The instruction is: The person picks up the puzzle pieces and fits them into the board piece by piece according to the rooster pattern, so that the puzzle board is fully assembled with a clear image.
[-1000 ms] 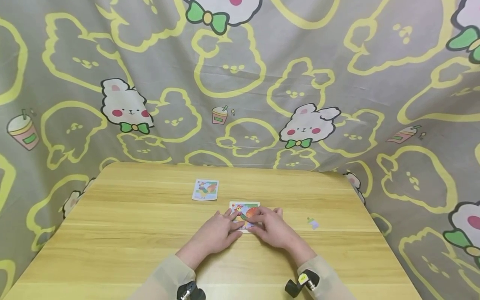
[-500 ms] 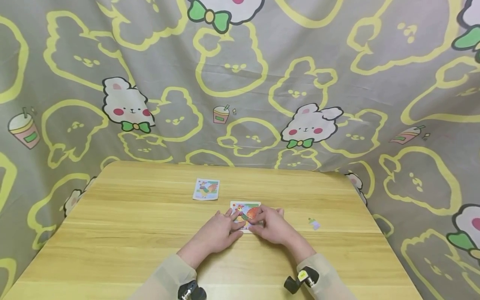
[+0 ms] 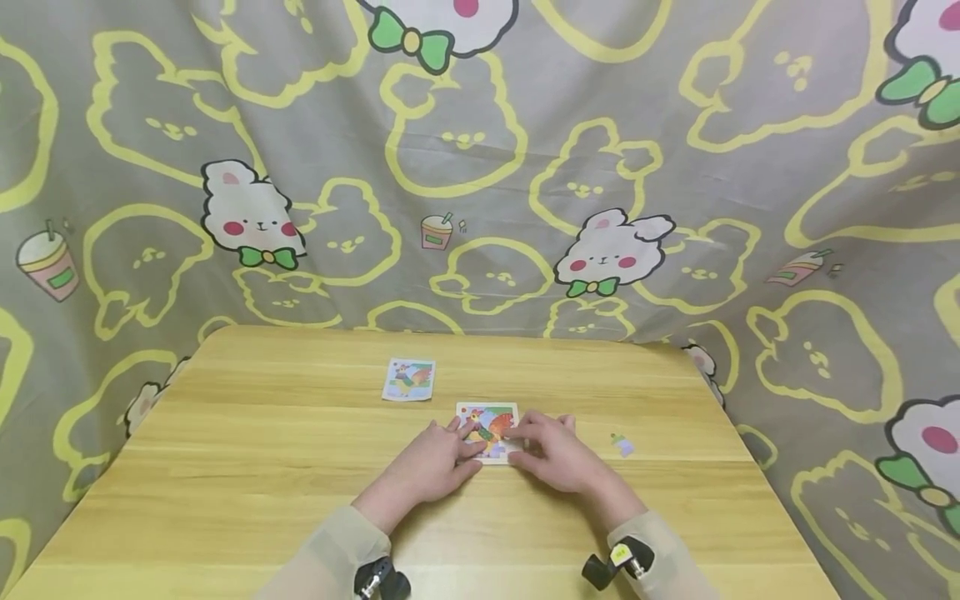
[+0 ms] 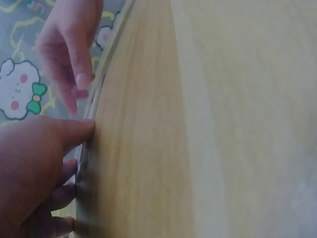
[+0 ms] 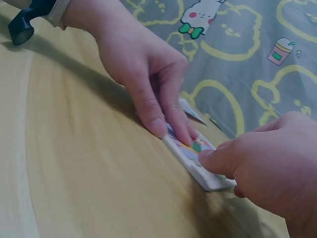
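A small jigsaw puzzle (image 3: 491,429) with a colourful rooster picture and white border lies flat in front of me. At its lower right, a pale patch shows beside my right fingers. Over its left side spreads my left hand (image 3: 435,458), whose fingertips press on the picture while the thumb rests near the front edge. My right hand (image 3: 558,450) is at the puzzle's right side, index finger and thumb apart and touching it; no piece shows between them. In the right wrist view, part of the picture (image 5: 196,147) shows between both hands.
A loose puzzle piece (image 3: 622,445), lilac with some green, lies on the wooden table (image 3: 262,458) to the right. Behind the puzzle to the left lies a paper card (image 3: 408,380) with the same rooster picture. A patterned curtain (image 3: 337,125) hangs behind the table.
My right hand has shifted slightly right, off part of the picture, so more of the puzzle's right side shows. My left hand stays in place on the puzzle.
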`<action>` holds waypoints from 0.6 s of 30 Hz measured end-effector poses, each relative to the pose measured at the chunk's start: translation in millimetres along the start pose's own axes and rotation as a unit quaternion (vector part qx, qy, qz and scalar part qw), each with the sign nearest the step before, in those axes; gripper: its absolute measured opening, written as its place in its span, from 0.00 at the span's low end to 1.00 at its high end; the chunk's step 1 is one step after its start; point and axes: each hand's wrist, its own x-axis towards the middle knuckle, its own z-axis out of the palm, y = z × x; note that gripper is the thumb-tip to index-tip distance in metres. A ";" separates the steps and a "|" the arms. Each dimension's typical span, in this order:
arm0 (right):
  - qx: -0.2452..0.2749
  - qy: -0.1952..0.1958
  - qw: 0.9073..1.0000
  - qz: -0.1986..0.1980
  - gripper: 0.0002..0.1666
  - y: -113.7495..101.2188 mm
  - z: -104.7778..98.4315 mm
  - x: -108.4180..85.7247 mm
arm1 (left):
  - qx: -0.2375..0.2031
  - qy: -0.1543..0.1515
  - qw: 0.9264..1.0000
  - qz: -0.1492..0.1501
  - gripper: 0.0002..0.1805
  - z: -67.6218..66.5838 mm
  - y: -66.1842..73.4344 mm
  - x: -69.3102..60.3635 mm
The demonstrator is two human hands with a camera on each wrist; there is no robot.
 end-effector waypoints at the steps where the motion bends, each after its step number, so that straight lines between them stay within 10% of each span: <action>1: -0.001 0.001 1.000 0.000 0.22 1.5 -2.0 -1.9 | 0.000 0.000 1.000 0.000 0.20 0.1 -0.3 -0.2; 18: -0.032 0.074 0.996 0.025 0.20 38.5 -45.0 -46.8 | -0.009 -0.004 1.000 -0.007 0.20 -1.3 -0.7 -1.4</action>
